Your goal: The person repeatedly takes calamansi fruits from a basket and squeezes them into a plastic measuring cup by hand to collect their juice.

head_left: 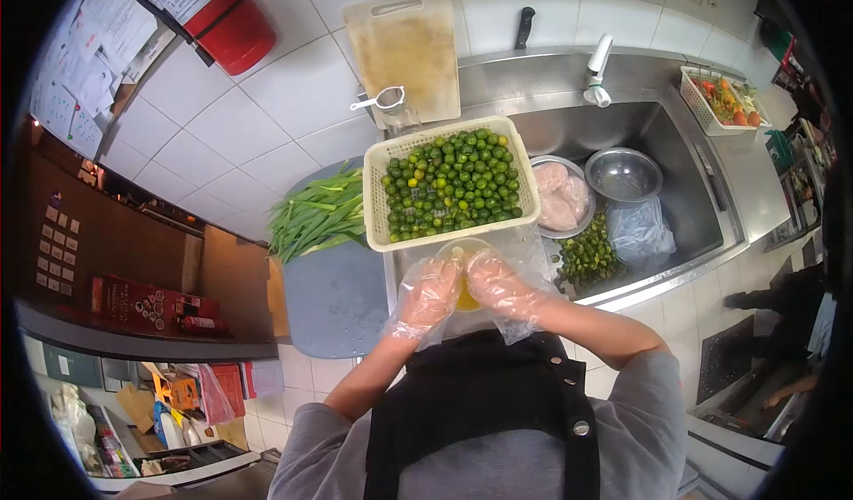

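Note:
Both my hands wear clear plastic gloves and meet over a round container (467,301) with yellow liquid in it. The fingers of my left hand (432,290) are curled in, with a small pale yellowish bit at their tips, too small to name. My right hand (499,285) is closed beside it, and what it holds, if anything, is hidden. Just beyond the hands stands a cream plastic basket (377,217) full of small green citrus fruits (453,180), a few of them yellowish.
Green leafy stalks (318,212) lie on a grey board (333,309) at left. The sink (697,207) holds a bowl of raw meat (562,200), a steel bowl (624,175), a plastic bag (641,233) and cut green peels (591,256). A cutting board (404,47) leans behind.

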### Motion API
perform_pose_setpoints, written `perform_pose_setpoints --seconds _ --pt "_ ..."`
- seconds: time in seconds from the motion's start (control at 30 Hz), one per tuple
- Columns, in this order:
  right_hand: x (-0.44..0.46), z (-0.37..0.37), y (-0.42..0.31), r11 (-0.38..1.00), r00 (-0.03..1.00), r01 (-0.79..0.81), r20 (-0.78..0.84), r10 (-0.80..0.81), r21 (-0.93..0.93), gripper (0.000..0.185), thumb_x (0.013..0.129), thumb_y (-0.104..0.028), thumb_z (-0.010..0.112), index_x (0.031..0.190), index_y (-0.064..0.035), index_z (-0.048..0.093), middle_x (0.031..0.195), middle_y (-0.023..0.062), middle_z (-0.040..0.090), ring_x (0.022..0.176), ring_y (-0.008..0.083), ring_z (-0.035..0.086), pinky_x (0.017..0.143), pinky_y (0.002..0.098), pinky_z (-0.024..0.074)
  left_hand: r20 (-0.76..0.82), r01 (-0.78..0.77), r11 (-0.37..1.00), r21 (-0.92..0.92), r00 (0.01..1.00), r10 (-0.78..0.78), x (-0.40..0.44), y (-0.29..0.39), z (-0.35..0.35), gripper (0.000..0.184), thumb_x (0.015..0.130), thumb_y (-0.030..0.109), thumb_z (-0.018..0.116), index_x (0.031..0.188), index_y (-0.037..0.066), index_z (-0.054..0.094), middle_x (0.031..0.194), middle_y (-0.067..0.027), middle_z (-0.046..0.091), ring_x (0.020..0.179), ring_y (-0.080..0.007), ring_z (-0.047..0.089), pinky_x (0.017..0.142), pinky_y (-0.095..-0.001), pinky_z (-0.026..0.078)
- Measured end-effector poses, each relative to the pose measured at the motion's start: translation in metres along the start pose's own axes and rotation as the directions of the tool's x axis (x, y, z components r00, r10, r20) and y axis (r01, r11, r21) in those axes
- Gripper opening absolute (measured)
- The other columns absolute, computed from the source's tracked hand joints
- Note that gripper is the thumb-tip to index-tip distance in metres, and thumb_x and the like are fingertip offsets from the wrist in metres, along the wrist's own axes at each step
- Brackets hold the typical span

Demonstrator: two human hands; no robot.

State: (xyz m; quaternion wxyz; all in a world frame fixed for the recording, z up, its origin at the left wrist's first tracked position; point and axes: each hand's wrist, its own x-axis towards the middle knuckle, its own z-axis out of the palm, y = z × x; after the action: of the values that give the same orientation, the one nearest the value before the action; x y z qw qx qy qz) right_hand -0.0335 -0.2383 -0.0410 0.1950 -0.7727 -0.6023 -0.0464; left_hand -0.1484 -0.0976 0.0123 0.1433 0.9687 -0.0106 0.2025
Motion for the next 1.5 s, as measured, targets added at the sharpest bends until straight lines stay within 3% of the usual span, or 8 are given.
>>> perform_pose_setpoints --seconds 0.07,0.17,0.23,0.43,0.57,0.73,1.13,1.5 --pt "-0.003 0.002 0.001 0.982 0.993 -0.009 0.115 0.031 -0.189 0.018 0.087 -0.007 0.049 0.096 0.0045 0.061 0.098 0.0255 0.062 0.095 0.0367 0.064 0.081 0.0471 0.0511 -0.008 -0.062 0.995 0.076 0.998 0.063 -0.002 0.002 0.001 0.043 0.084 0.007 0.06 0.126 0.003 0.055 0.108 -0.0185 0.062 0.102 -0.0389 0.059 0.091 -0.0467 0.048" --pt "0.014 -0.04 -0.006 0.986 0.952 0.066 0.288 -0.108 0.152 0.017 0.084 -0.009 0.053 0.092 0.0048 0.058 0.085 0.0248 0.059 0.083 0.0404 0.06 0.075 0.0477 0.0483 0.006 -0.089 0.987 0.135 0.996 0.089 -0.011 -0.01 0.019 0.051 0.084 0.008 0.06 0.133 0.002 0.05 0.109 -0.0182 0.062 0.105 -0.0375 0.06 0.095 -0.0453 0.048" --pt "0.016 -0.053 -0.013 0.836 0.953 -0.253 0.273 0.129 0.488 0.02 0.089 -0.012 0.048 0.094 0.0061 0.057 0.087 0.0264 0.058 0.086 0.0429 0.058 0.079 0.05 0.0471 0.019 -0.13 0.946 0.298 0.991 0.13 -0.014 -0.014 0.022 0.04 0.081 0.012 0.063 0.12 0.003 0.06 0.111 -0.0139 0.066 0.1 -0.0295 0.064 0.097 -0.0419 0.047" --pt "0.001 -0.027 -0.01 0.852 0.924 -0.304 0.349 0.155 0.426 0.025 0.095 -0.014 0.044 0.104 0.0047 0.057 0.103 0.0258 0.063 0.098 0.04 0.063 0.084 0.0468 0.0502 0.055 -0.054 0.989 0.141 0.997 0.046 0.001 -0.003 0.006 0.037 0.076 0.006 0.062 0.113 0.002 0.061 0.098 -0.0166 0.065 0.091 -0.0336 0.063 0.084 -0.044 0.051" --pt "-0.006 0.011 -0.003 0.953 0.991 -0.111 0.102 0.085 0.282 0.025 0.097 -0.017 0.041 0.103 0.0027 0.054 0.098 0.0234 0.063 0.092 0.0394 0.063 0.081 0.0463 0.0504 -0.004 -0.08 0.987 0.139 0.997 0.081 0.0 -0.004 0.005 0.033 0.076 0.004 0.062 0.109 0.003 0.061 0.093 -0.0176 0.064 0.089 -0.0347 0.063 0.079 -0.045 0.051" --pt "0.004 -0.034 -0.025 0.635 0.934 -0.312 0.105 0.343 0.707 0.027 0.099 -0.021 0.04 0.099 0.0014 0.056 0.093 0.0222 0.063 0.089 0.0394 0.061 0.08 0.0462 0.0494 0.129 0.023 0.999 0.034 0.991 -0.027 0.002 0.0 -0.01 0.031 0.077 0.003 0.061 0.108 0.006 0.06 0.096 -0.0189 0.063 0.093 -0.0384 0.061 0.083 -0.0468 0.05" --pt "0.009 -0.024 -0.015 0.996 0.97 0.027 -0.241 -0.005 0.086 0.012 0.083 -0.008 0.06 0.091 -0.0008 0.057 0.06 0.0115 0.058 0.051 0.0268 0.062 0.046 0.0377 0.0497 -0.068 0.012 0.984 -0.18 0.997 -0.025 0.0 0.009 -0.005 0.032 0.078 0.003 0.061 0.11 0.005 0.063 0.081 -0.0176 0.058 0.078 -0.0405 0.056 0.07 -0.0496 0.045" --pt "0.013 -0.029 -0.019 0.9 0.972 -0.204 -0.032 0.234 0.386 0.02 0.099 -0.019 0.045 0.1 -0.0028 0.055 0.079 0.0177 0.063 0.077 0.0374 0.064 0.07 0.0455 0.0517 0.055 0.214 0.924 -0.318 0.977 -0.207 -0.006 -0.012 0.011 0.014 0.088 0.012 0.06 0.099 0.005 0.067 0.078 -0.0175 0.064 0.073 -0.0354 0.063 0.066 -0.0435 0.05"
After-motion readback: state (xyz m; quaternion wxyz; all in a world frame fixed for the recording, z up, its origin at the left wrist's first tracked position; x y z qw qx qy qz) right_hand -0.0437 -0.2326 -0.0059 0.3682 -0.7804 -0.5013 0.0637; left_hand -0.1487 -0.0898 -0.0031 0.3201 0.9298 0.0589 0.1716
